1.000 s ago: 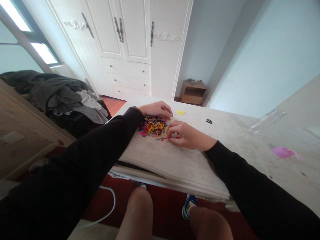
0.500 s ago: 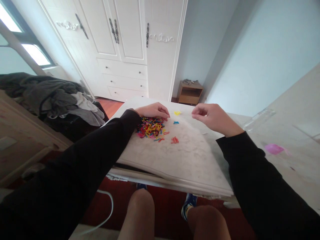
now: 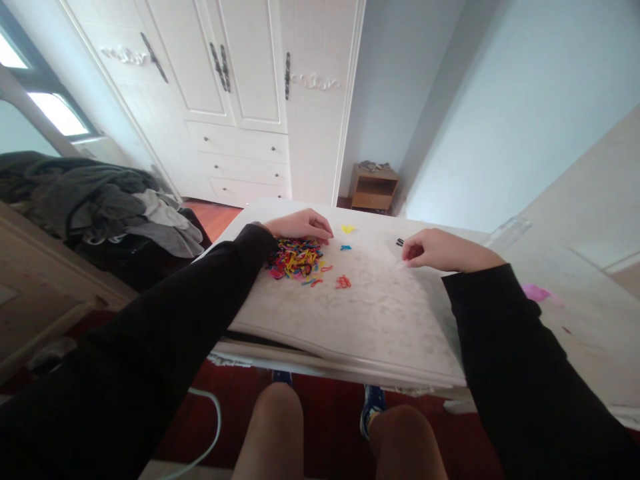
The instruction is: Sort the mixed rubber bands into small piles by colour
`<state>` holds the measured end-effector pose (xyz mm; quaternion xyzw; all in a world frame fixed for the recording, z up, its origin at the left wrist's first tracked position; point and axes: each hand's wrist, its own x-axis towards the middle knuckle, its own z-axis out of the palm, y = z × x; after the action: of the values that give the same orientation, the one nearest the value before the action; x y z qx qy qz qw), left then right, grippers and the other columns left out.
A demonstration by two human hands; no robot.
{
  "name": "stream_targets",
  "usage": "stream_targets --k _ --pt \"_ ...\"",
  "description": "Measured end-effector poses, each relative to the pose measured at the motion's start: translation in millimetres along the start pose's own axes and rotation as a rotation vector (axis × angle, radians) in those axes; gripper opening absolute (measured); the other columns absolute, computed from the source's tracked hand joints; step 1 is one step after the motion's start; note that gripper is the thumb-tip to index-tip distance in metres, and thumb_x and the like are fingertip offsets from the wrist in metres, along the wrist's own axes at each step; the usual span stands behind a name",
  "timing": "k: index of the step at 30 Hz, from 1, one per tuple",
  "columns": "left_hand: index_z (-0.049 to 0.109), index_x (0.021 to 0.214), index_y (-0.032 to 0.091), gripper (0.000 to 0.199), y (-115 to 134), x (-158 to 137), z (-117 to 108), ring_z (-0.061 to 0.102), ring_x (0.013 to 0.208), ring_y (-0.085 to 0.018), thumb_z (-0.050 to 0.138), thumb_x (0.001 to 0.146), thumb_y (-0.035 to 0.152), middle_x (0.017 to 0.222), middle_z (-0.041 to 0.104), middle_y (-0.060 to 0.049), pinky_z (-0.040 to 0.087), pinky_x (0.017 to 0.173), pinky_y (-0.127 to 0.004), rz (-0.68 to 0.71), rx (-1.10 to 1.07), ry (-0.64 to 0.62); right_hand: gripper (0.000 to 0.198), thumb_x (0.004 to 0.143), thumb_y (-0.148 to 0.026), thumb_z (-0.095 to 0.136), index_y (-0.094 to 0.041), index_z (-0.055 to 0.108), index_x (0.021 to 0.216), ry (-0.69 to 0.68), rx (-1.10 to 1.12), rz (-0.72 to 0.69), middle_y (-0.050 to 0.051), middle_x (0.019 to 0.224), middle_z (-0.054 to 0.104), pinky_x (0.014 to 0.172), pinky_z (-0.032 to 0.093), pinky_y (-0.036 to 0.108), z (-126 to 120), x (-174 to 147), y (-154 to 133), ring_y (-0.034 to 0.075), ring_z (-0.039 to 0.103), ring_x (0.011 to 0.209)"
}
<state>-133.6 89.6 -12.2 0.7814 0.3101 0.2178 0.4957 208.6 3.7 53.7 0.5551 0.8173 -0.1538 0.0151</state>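
My left hand (image 3: 303,225) rests at the back edge of a pile of small colourful elastic hair bands (image 3: 296,259), its fingers loosely bent and nothing visible in them. Out to the right, my right hand (image 3: 431,249) is low over the table, thumb and fingertips pinched together. A pale speck shows at those fingertips, too small to name. Just left of this hand lie black bands (image 3: 400,242). Between the hands are separate little groups: yellow bands (image 3: 349,229), blue bands (image 3: 345,247) and red bands (image 3: 343,282). A few loose bands lie beside the pile.
The pale table (image 3: 370,327) has its front edge above my knees. A pink object (image 3: 536,292) lies beyond my right sleeve. Clothes (image 3: 125,200) are heaped at the left. A white wardrobe (image 3: 250,80) and a small wooden cabinet (image 3: 374,188) stand behind.
My right hand has moved right and down towards the table, and the black bands have come into view beside it. My left hand stays by the pile. The view has shifted slightly.
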Motion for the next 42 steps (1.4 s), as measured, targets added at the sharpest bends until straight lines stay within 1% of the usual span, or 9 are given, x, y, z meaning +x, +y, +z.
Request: stream_targets --k 6,12,19,22,25,29,33,37,42 --pt "0.08 0.091 0.014 0.024 -0.3 0.5 -0.2 0.075 0.077 -0.015 0.083 0.08 0.035 0.087 0.081 -0.009 0.058 0.077 -0.026 0.012 0.005 -0.003 0.018 0.071 -0.029 0.074 -0.018 0.076 0.085 -0.007 0.001 -0.022 0.006 0.086 0.078 0.068 0.049 0.031 7.4 4.6 4.6 0.021 0.069 0.077" --pt "0.079 0.091 0.014 0.024 -0.5 0.6 -0.5 0.075 0.076 -0.015 0.083 0.08 0.035 0.087 0.081 -0.009 0.058 0.075 -0.026 0.019 0.003 -0.008 0.01 0.071 -0.017 0.07 -0.018 0.075 0.08 -0.032 -0.018 -0.053 0.006 0.084 0.077 0.069 0.049 0.03 11.9 9.9 2.5 0.021 0.069 0.078" --pt "0.079 0.092 0.014 0.023 -1.9 1.0 -0.9 0.075 0.077 -0.014 0.082 0.081 0.034 0.088 0.081 -0.009 0.057 0.076 -0.025 0.02 0.01 -0.01 0.009 0.068 -0.013 0.066 -0.019 0.071 0.072 -0.061 -0.112 0.065 0.006 0.077 0.073 0.062 0.043 0.032 13.9 7.6 1.4 0.022 0.065 0.072" --pt "0.08 0.092 0.014 0.022 -1.7 1.0 -0.7 0.075 0.077 -0.014 0.082 0.081 0.033 0.088 0.081 -0.009 0.058 0.076 -0.025 0.013 -0.014 -0.013 0.012 0.067 -0.015 0.068 -0.019 0.072 0.078 -0.028 -0.124 0.06 0.006 0.08 0.073 0.063 0.044 0.032 10.9 4.1 0.5 0.022 0.064 0.072" --pt "0.08 0.091 0.014 0.022 -1.0 1.0 -0.3 0.075 0.077 -0.015 0.083 0.08 0.032 0.087 0.081 -0.009 0.058 0.075 -0.025 0.017 -0.013 -0.014 0.018 0.069 -0.016 0.068 -0.019 0.072 0.086 0.111 -0.089 -0.069 0.005 0.084 0.071 0.066 0.045 0.032 12.0 3.3 -10.3 0.021 0.063 0.074" --pt "0.08 0.092 0.013 0.022 0.6 0.9 0.2 0.074 0.076 -0.015 0.082 0.08 0.032 0.086 0.081 -0.009 0.057 0.074 -0.025 0.034 0.007 -0.019 0.01 0.087 -0.025 0.064 -0.018 0.07 0.092 0.306 0.083 -0.398 0.008 0.095 0.071 0.083 0.049 0.035 31.4 8.4 -49.7 0.022 0.063 0.088" --pt "0.08 0.091 0.012 0.021 2.9 0.4 0.6 0.073 0.076 -0.015 0.081 0.081 0.031 0.086 0.081 -0.009 0.057 0.075 -0.026 0.047 0.031 -0.013 0.018 0.099 -0.033 0.062 -0.019 0.071 0.104 0.226 0.232 -0.688 0.01 0.113 0.071 0.103 0.046 0.041 61.5 17.3 -88.0 0.024 0.061 0.112" --pt "0.08 0.09 0.012 0.02 3.2 0.5 1.1 0.073 0.075 -0.015 0.082 0.08 0.029 0.084 0.08 -0.009 0.056 0.075 -0.026 0.043 0.022 -0.002 0.021 0.101 -0.036 0.061 -0.018 0.071 0.103 0.191 0.254 -0.712 0.01 0.113 0.07 0.105 0.046 0.044 76.4 24.0 -97.4 0.024 0.059 0.112" --pt "0.08 0.09 0.012 0.021 0.6 1.8 0.0 0.074 0.076 -0.016 0.082 0.08 0.03 0.086 0.081 -0.01 0.057 0.075 -0.027 0.045 0.022 -0.016 0.023 0.102 -0.035 0.059 -0.017 0.073 0.102 0.205 0.261 -0.698 0.011 0.109 0.071 0.101 0.049 0.045 76.7 26.1 -94.1 0.024 0.061 0.107"
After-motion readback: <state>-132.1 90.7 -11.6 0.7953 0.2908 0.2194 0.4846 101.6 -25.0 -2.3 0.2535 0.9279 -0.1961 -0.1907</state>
